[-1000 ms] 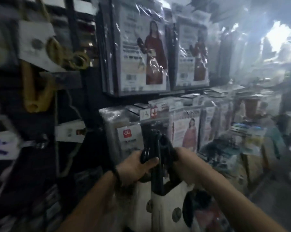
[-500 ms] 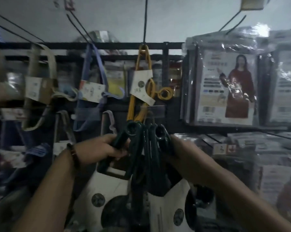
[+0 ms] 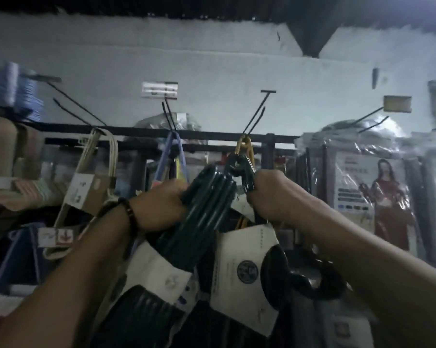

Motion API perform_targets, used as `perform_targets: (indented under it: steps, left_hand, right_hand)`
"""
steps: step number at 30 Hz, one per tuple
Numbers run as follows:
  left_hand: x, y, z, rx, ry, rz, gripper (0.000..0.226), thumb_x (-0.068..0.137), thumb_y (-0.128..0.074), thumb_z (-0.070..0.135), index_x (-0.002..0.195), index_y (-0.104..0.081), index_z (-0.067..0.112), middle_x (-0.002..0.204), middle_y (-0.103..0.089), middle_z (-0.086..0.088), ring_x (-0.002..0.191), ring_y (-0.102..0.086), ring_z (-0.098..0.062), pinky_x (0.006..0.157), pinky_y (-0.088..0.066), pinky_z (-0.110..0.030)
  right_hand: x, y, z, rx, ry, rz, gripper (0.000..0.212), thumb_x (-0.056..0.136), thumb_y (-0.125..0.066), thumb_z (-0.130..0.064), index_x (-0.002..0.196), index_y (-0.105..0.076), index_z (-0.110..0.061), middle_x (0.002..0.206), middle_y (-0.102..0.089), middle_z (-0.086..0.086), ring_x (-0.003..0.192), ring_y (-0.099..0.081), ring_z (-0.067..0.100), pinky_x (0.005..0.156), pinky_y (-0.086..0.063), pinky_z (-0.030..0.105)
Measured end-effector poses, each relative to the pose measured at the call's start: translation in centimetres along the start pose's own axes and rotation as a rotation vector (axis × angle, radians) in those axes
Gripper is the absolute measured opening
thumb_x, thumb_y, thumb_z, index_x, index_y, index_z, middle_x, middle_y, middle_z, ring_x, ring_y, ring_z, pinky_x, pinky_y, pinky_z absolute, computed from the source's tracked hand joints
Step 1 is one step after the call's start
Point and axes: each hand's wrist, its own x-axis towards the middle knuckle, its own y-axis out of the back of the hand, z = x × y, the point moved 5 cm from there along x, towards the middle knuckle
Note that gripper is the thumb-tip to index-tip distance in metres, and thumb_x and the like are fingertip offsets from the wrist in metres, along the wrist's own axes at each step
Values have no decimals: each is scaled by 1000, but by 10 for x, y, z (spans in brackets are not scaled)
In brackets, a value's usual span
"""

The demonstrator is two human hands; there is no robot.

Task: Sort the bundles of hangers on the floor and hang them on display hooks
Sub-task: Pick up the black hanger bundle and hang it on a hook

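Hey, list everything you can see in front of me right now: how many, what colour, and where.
Green hanger bundles: two, dark green with white card sleeves, held below the rail.
Yellow hangers: one bunch, yellow, on the hook above the right hand.
Blue hangers: one bunch, blue, hanging left of the yellow.
Cream hangers: one bunch, cream, far left.
Display hooks: at least four, black, jutting from the rail.
Rail: one, black, across the middle.
Packaged garments: several, clear plastic, right side.
Bracelet: one, dark, left wrist.
Left hand: grips the tilted bundle.
Right hand: grips the other bundle's top.
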Motion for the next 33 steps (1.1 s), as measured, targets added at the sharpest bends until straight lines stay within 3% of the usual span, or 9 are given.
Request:
perform_targets:
  steps: [2, 7, 10, 16, 19, 22, 27, 30, 33]
  left_hand:
    - [10, -1, 10, -44, 12, -14, 39, 97, -66, 12, 63, -62, 31, 63, -65, 10, 60, -58, -3, 69, -48, -23]
    - [42, 13, 27, -199, 6, -7, 48, 94, -67, 11, 56, -71, 40, 58, -69, 13, 56, -65, 1, 64, -49, -19]
    - [57, 19, 42, -230, -17, 40, 21, 90, -70, 17, 72, -75, 27, 73, -76, 6, 69, -73, -11, 70, -52, -27]
    - [82, 34, 63, -342, 54, 131, 22, 95, -63, 3, 77, -68, 15, 59, -70, 6, 57, -68, -7, 60, -48, -25]
    - [92, 37, 78, -255, 37, 169, 19, 94, -67, 14, 78, -70, 23, 70, -72, 8, 70, -69, -10, 65, -48, -24]
    - [99, 33, 85, -212, 52, 191, 17, 95, -65, 16, 79, -68, 22, 64, -68, 13, 60, -65, -2, 52, -43, -17]
    - [109, 26, 86, -270, 110, 178, 8, 94, -66, 13, 93, -74, 12, 66, -74, 4, 55, -69, -6, 51, -50, -17]
    - [118, 22, 80, -319, 154, 174, 5, 92, -71, 13, 95, -74, 12, 75, -77, -4, 67, -74, -19, 64, -59, -28]
    - [126, 15, 73, -313, 173, 155, 11, 87, -78, 19, 96, -76, 13, 74, -74, -5, 71, -73, -27, 73, -63, -41]
  right_hand:
    - [15, 9, -5, -131, -4, -26, 23, 103, -53, -18, 82, -56, -8, 98, -66, 11, 76, -63, 22, 63, -53, 30]
    - [50, 40, -4, -236, -61, 8, 27, 104, -48, -15, 118, -66, -1, 118, -66, 17, 111, -65, 35, 81, -50, 37]
    - [66, 65, 2, -225, -56, 99, 20, 105, -48, -15, 112, -64, -5, 105, -62, 14, 99, -62, 32, 73, -44, 32]
    - [87, 105, 16, -172, -54, 295, 22, 98, -55, -13, 77, -51, -11, 73, -51, 5, 62, -49, 14, 47, -37, 25]
    - [94, 109, 28, -134, -59, 316, 25, 97, -59, -16, 74, -49, -13, 74, -52, 6, 61, -50, 15, 47, -36, 25]
    - [101, 104, 41, -82, -82, 310, 24, 97, -57, -12, 75, -48, -13, 75, -51, 7, 64, -52, 18, 49, -41, 26]
    - [117, 92, 52, -6, -85, 273, 12, 100, -53, -8, 89, -55, -6, 78, -54, 8, 66, -56, 19, 51, -46, 27]
    - [135, 83, 56, 24, -91, 248, 11, 101, -56, -14, 92, -57, -8, 84, -56, 9, 73, -62, 22, 59, -52, 30]
    - [160, 68, 61, -11, -86, 210, 14, 102, -57, -21, 97, -60, -8, 97, -65, 12, 67, -58, 17, 53, -50, 25]
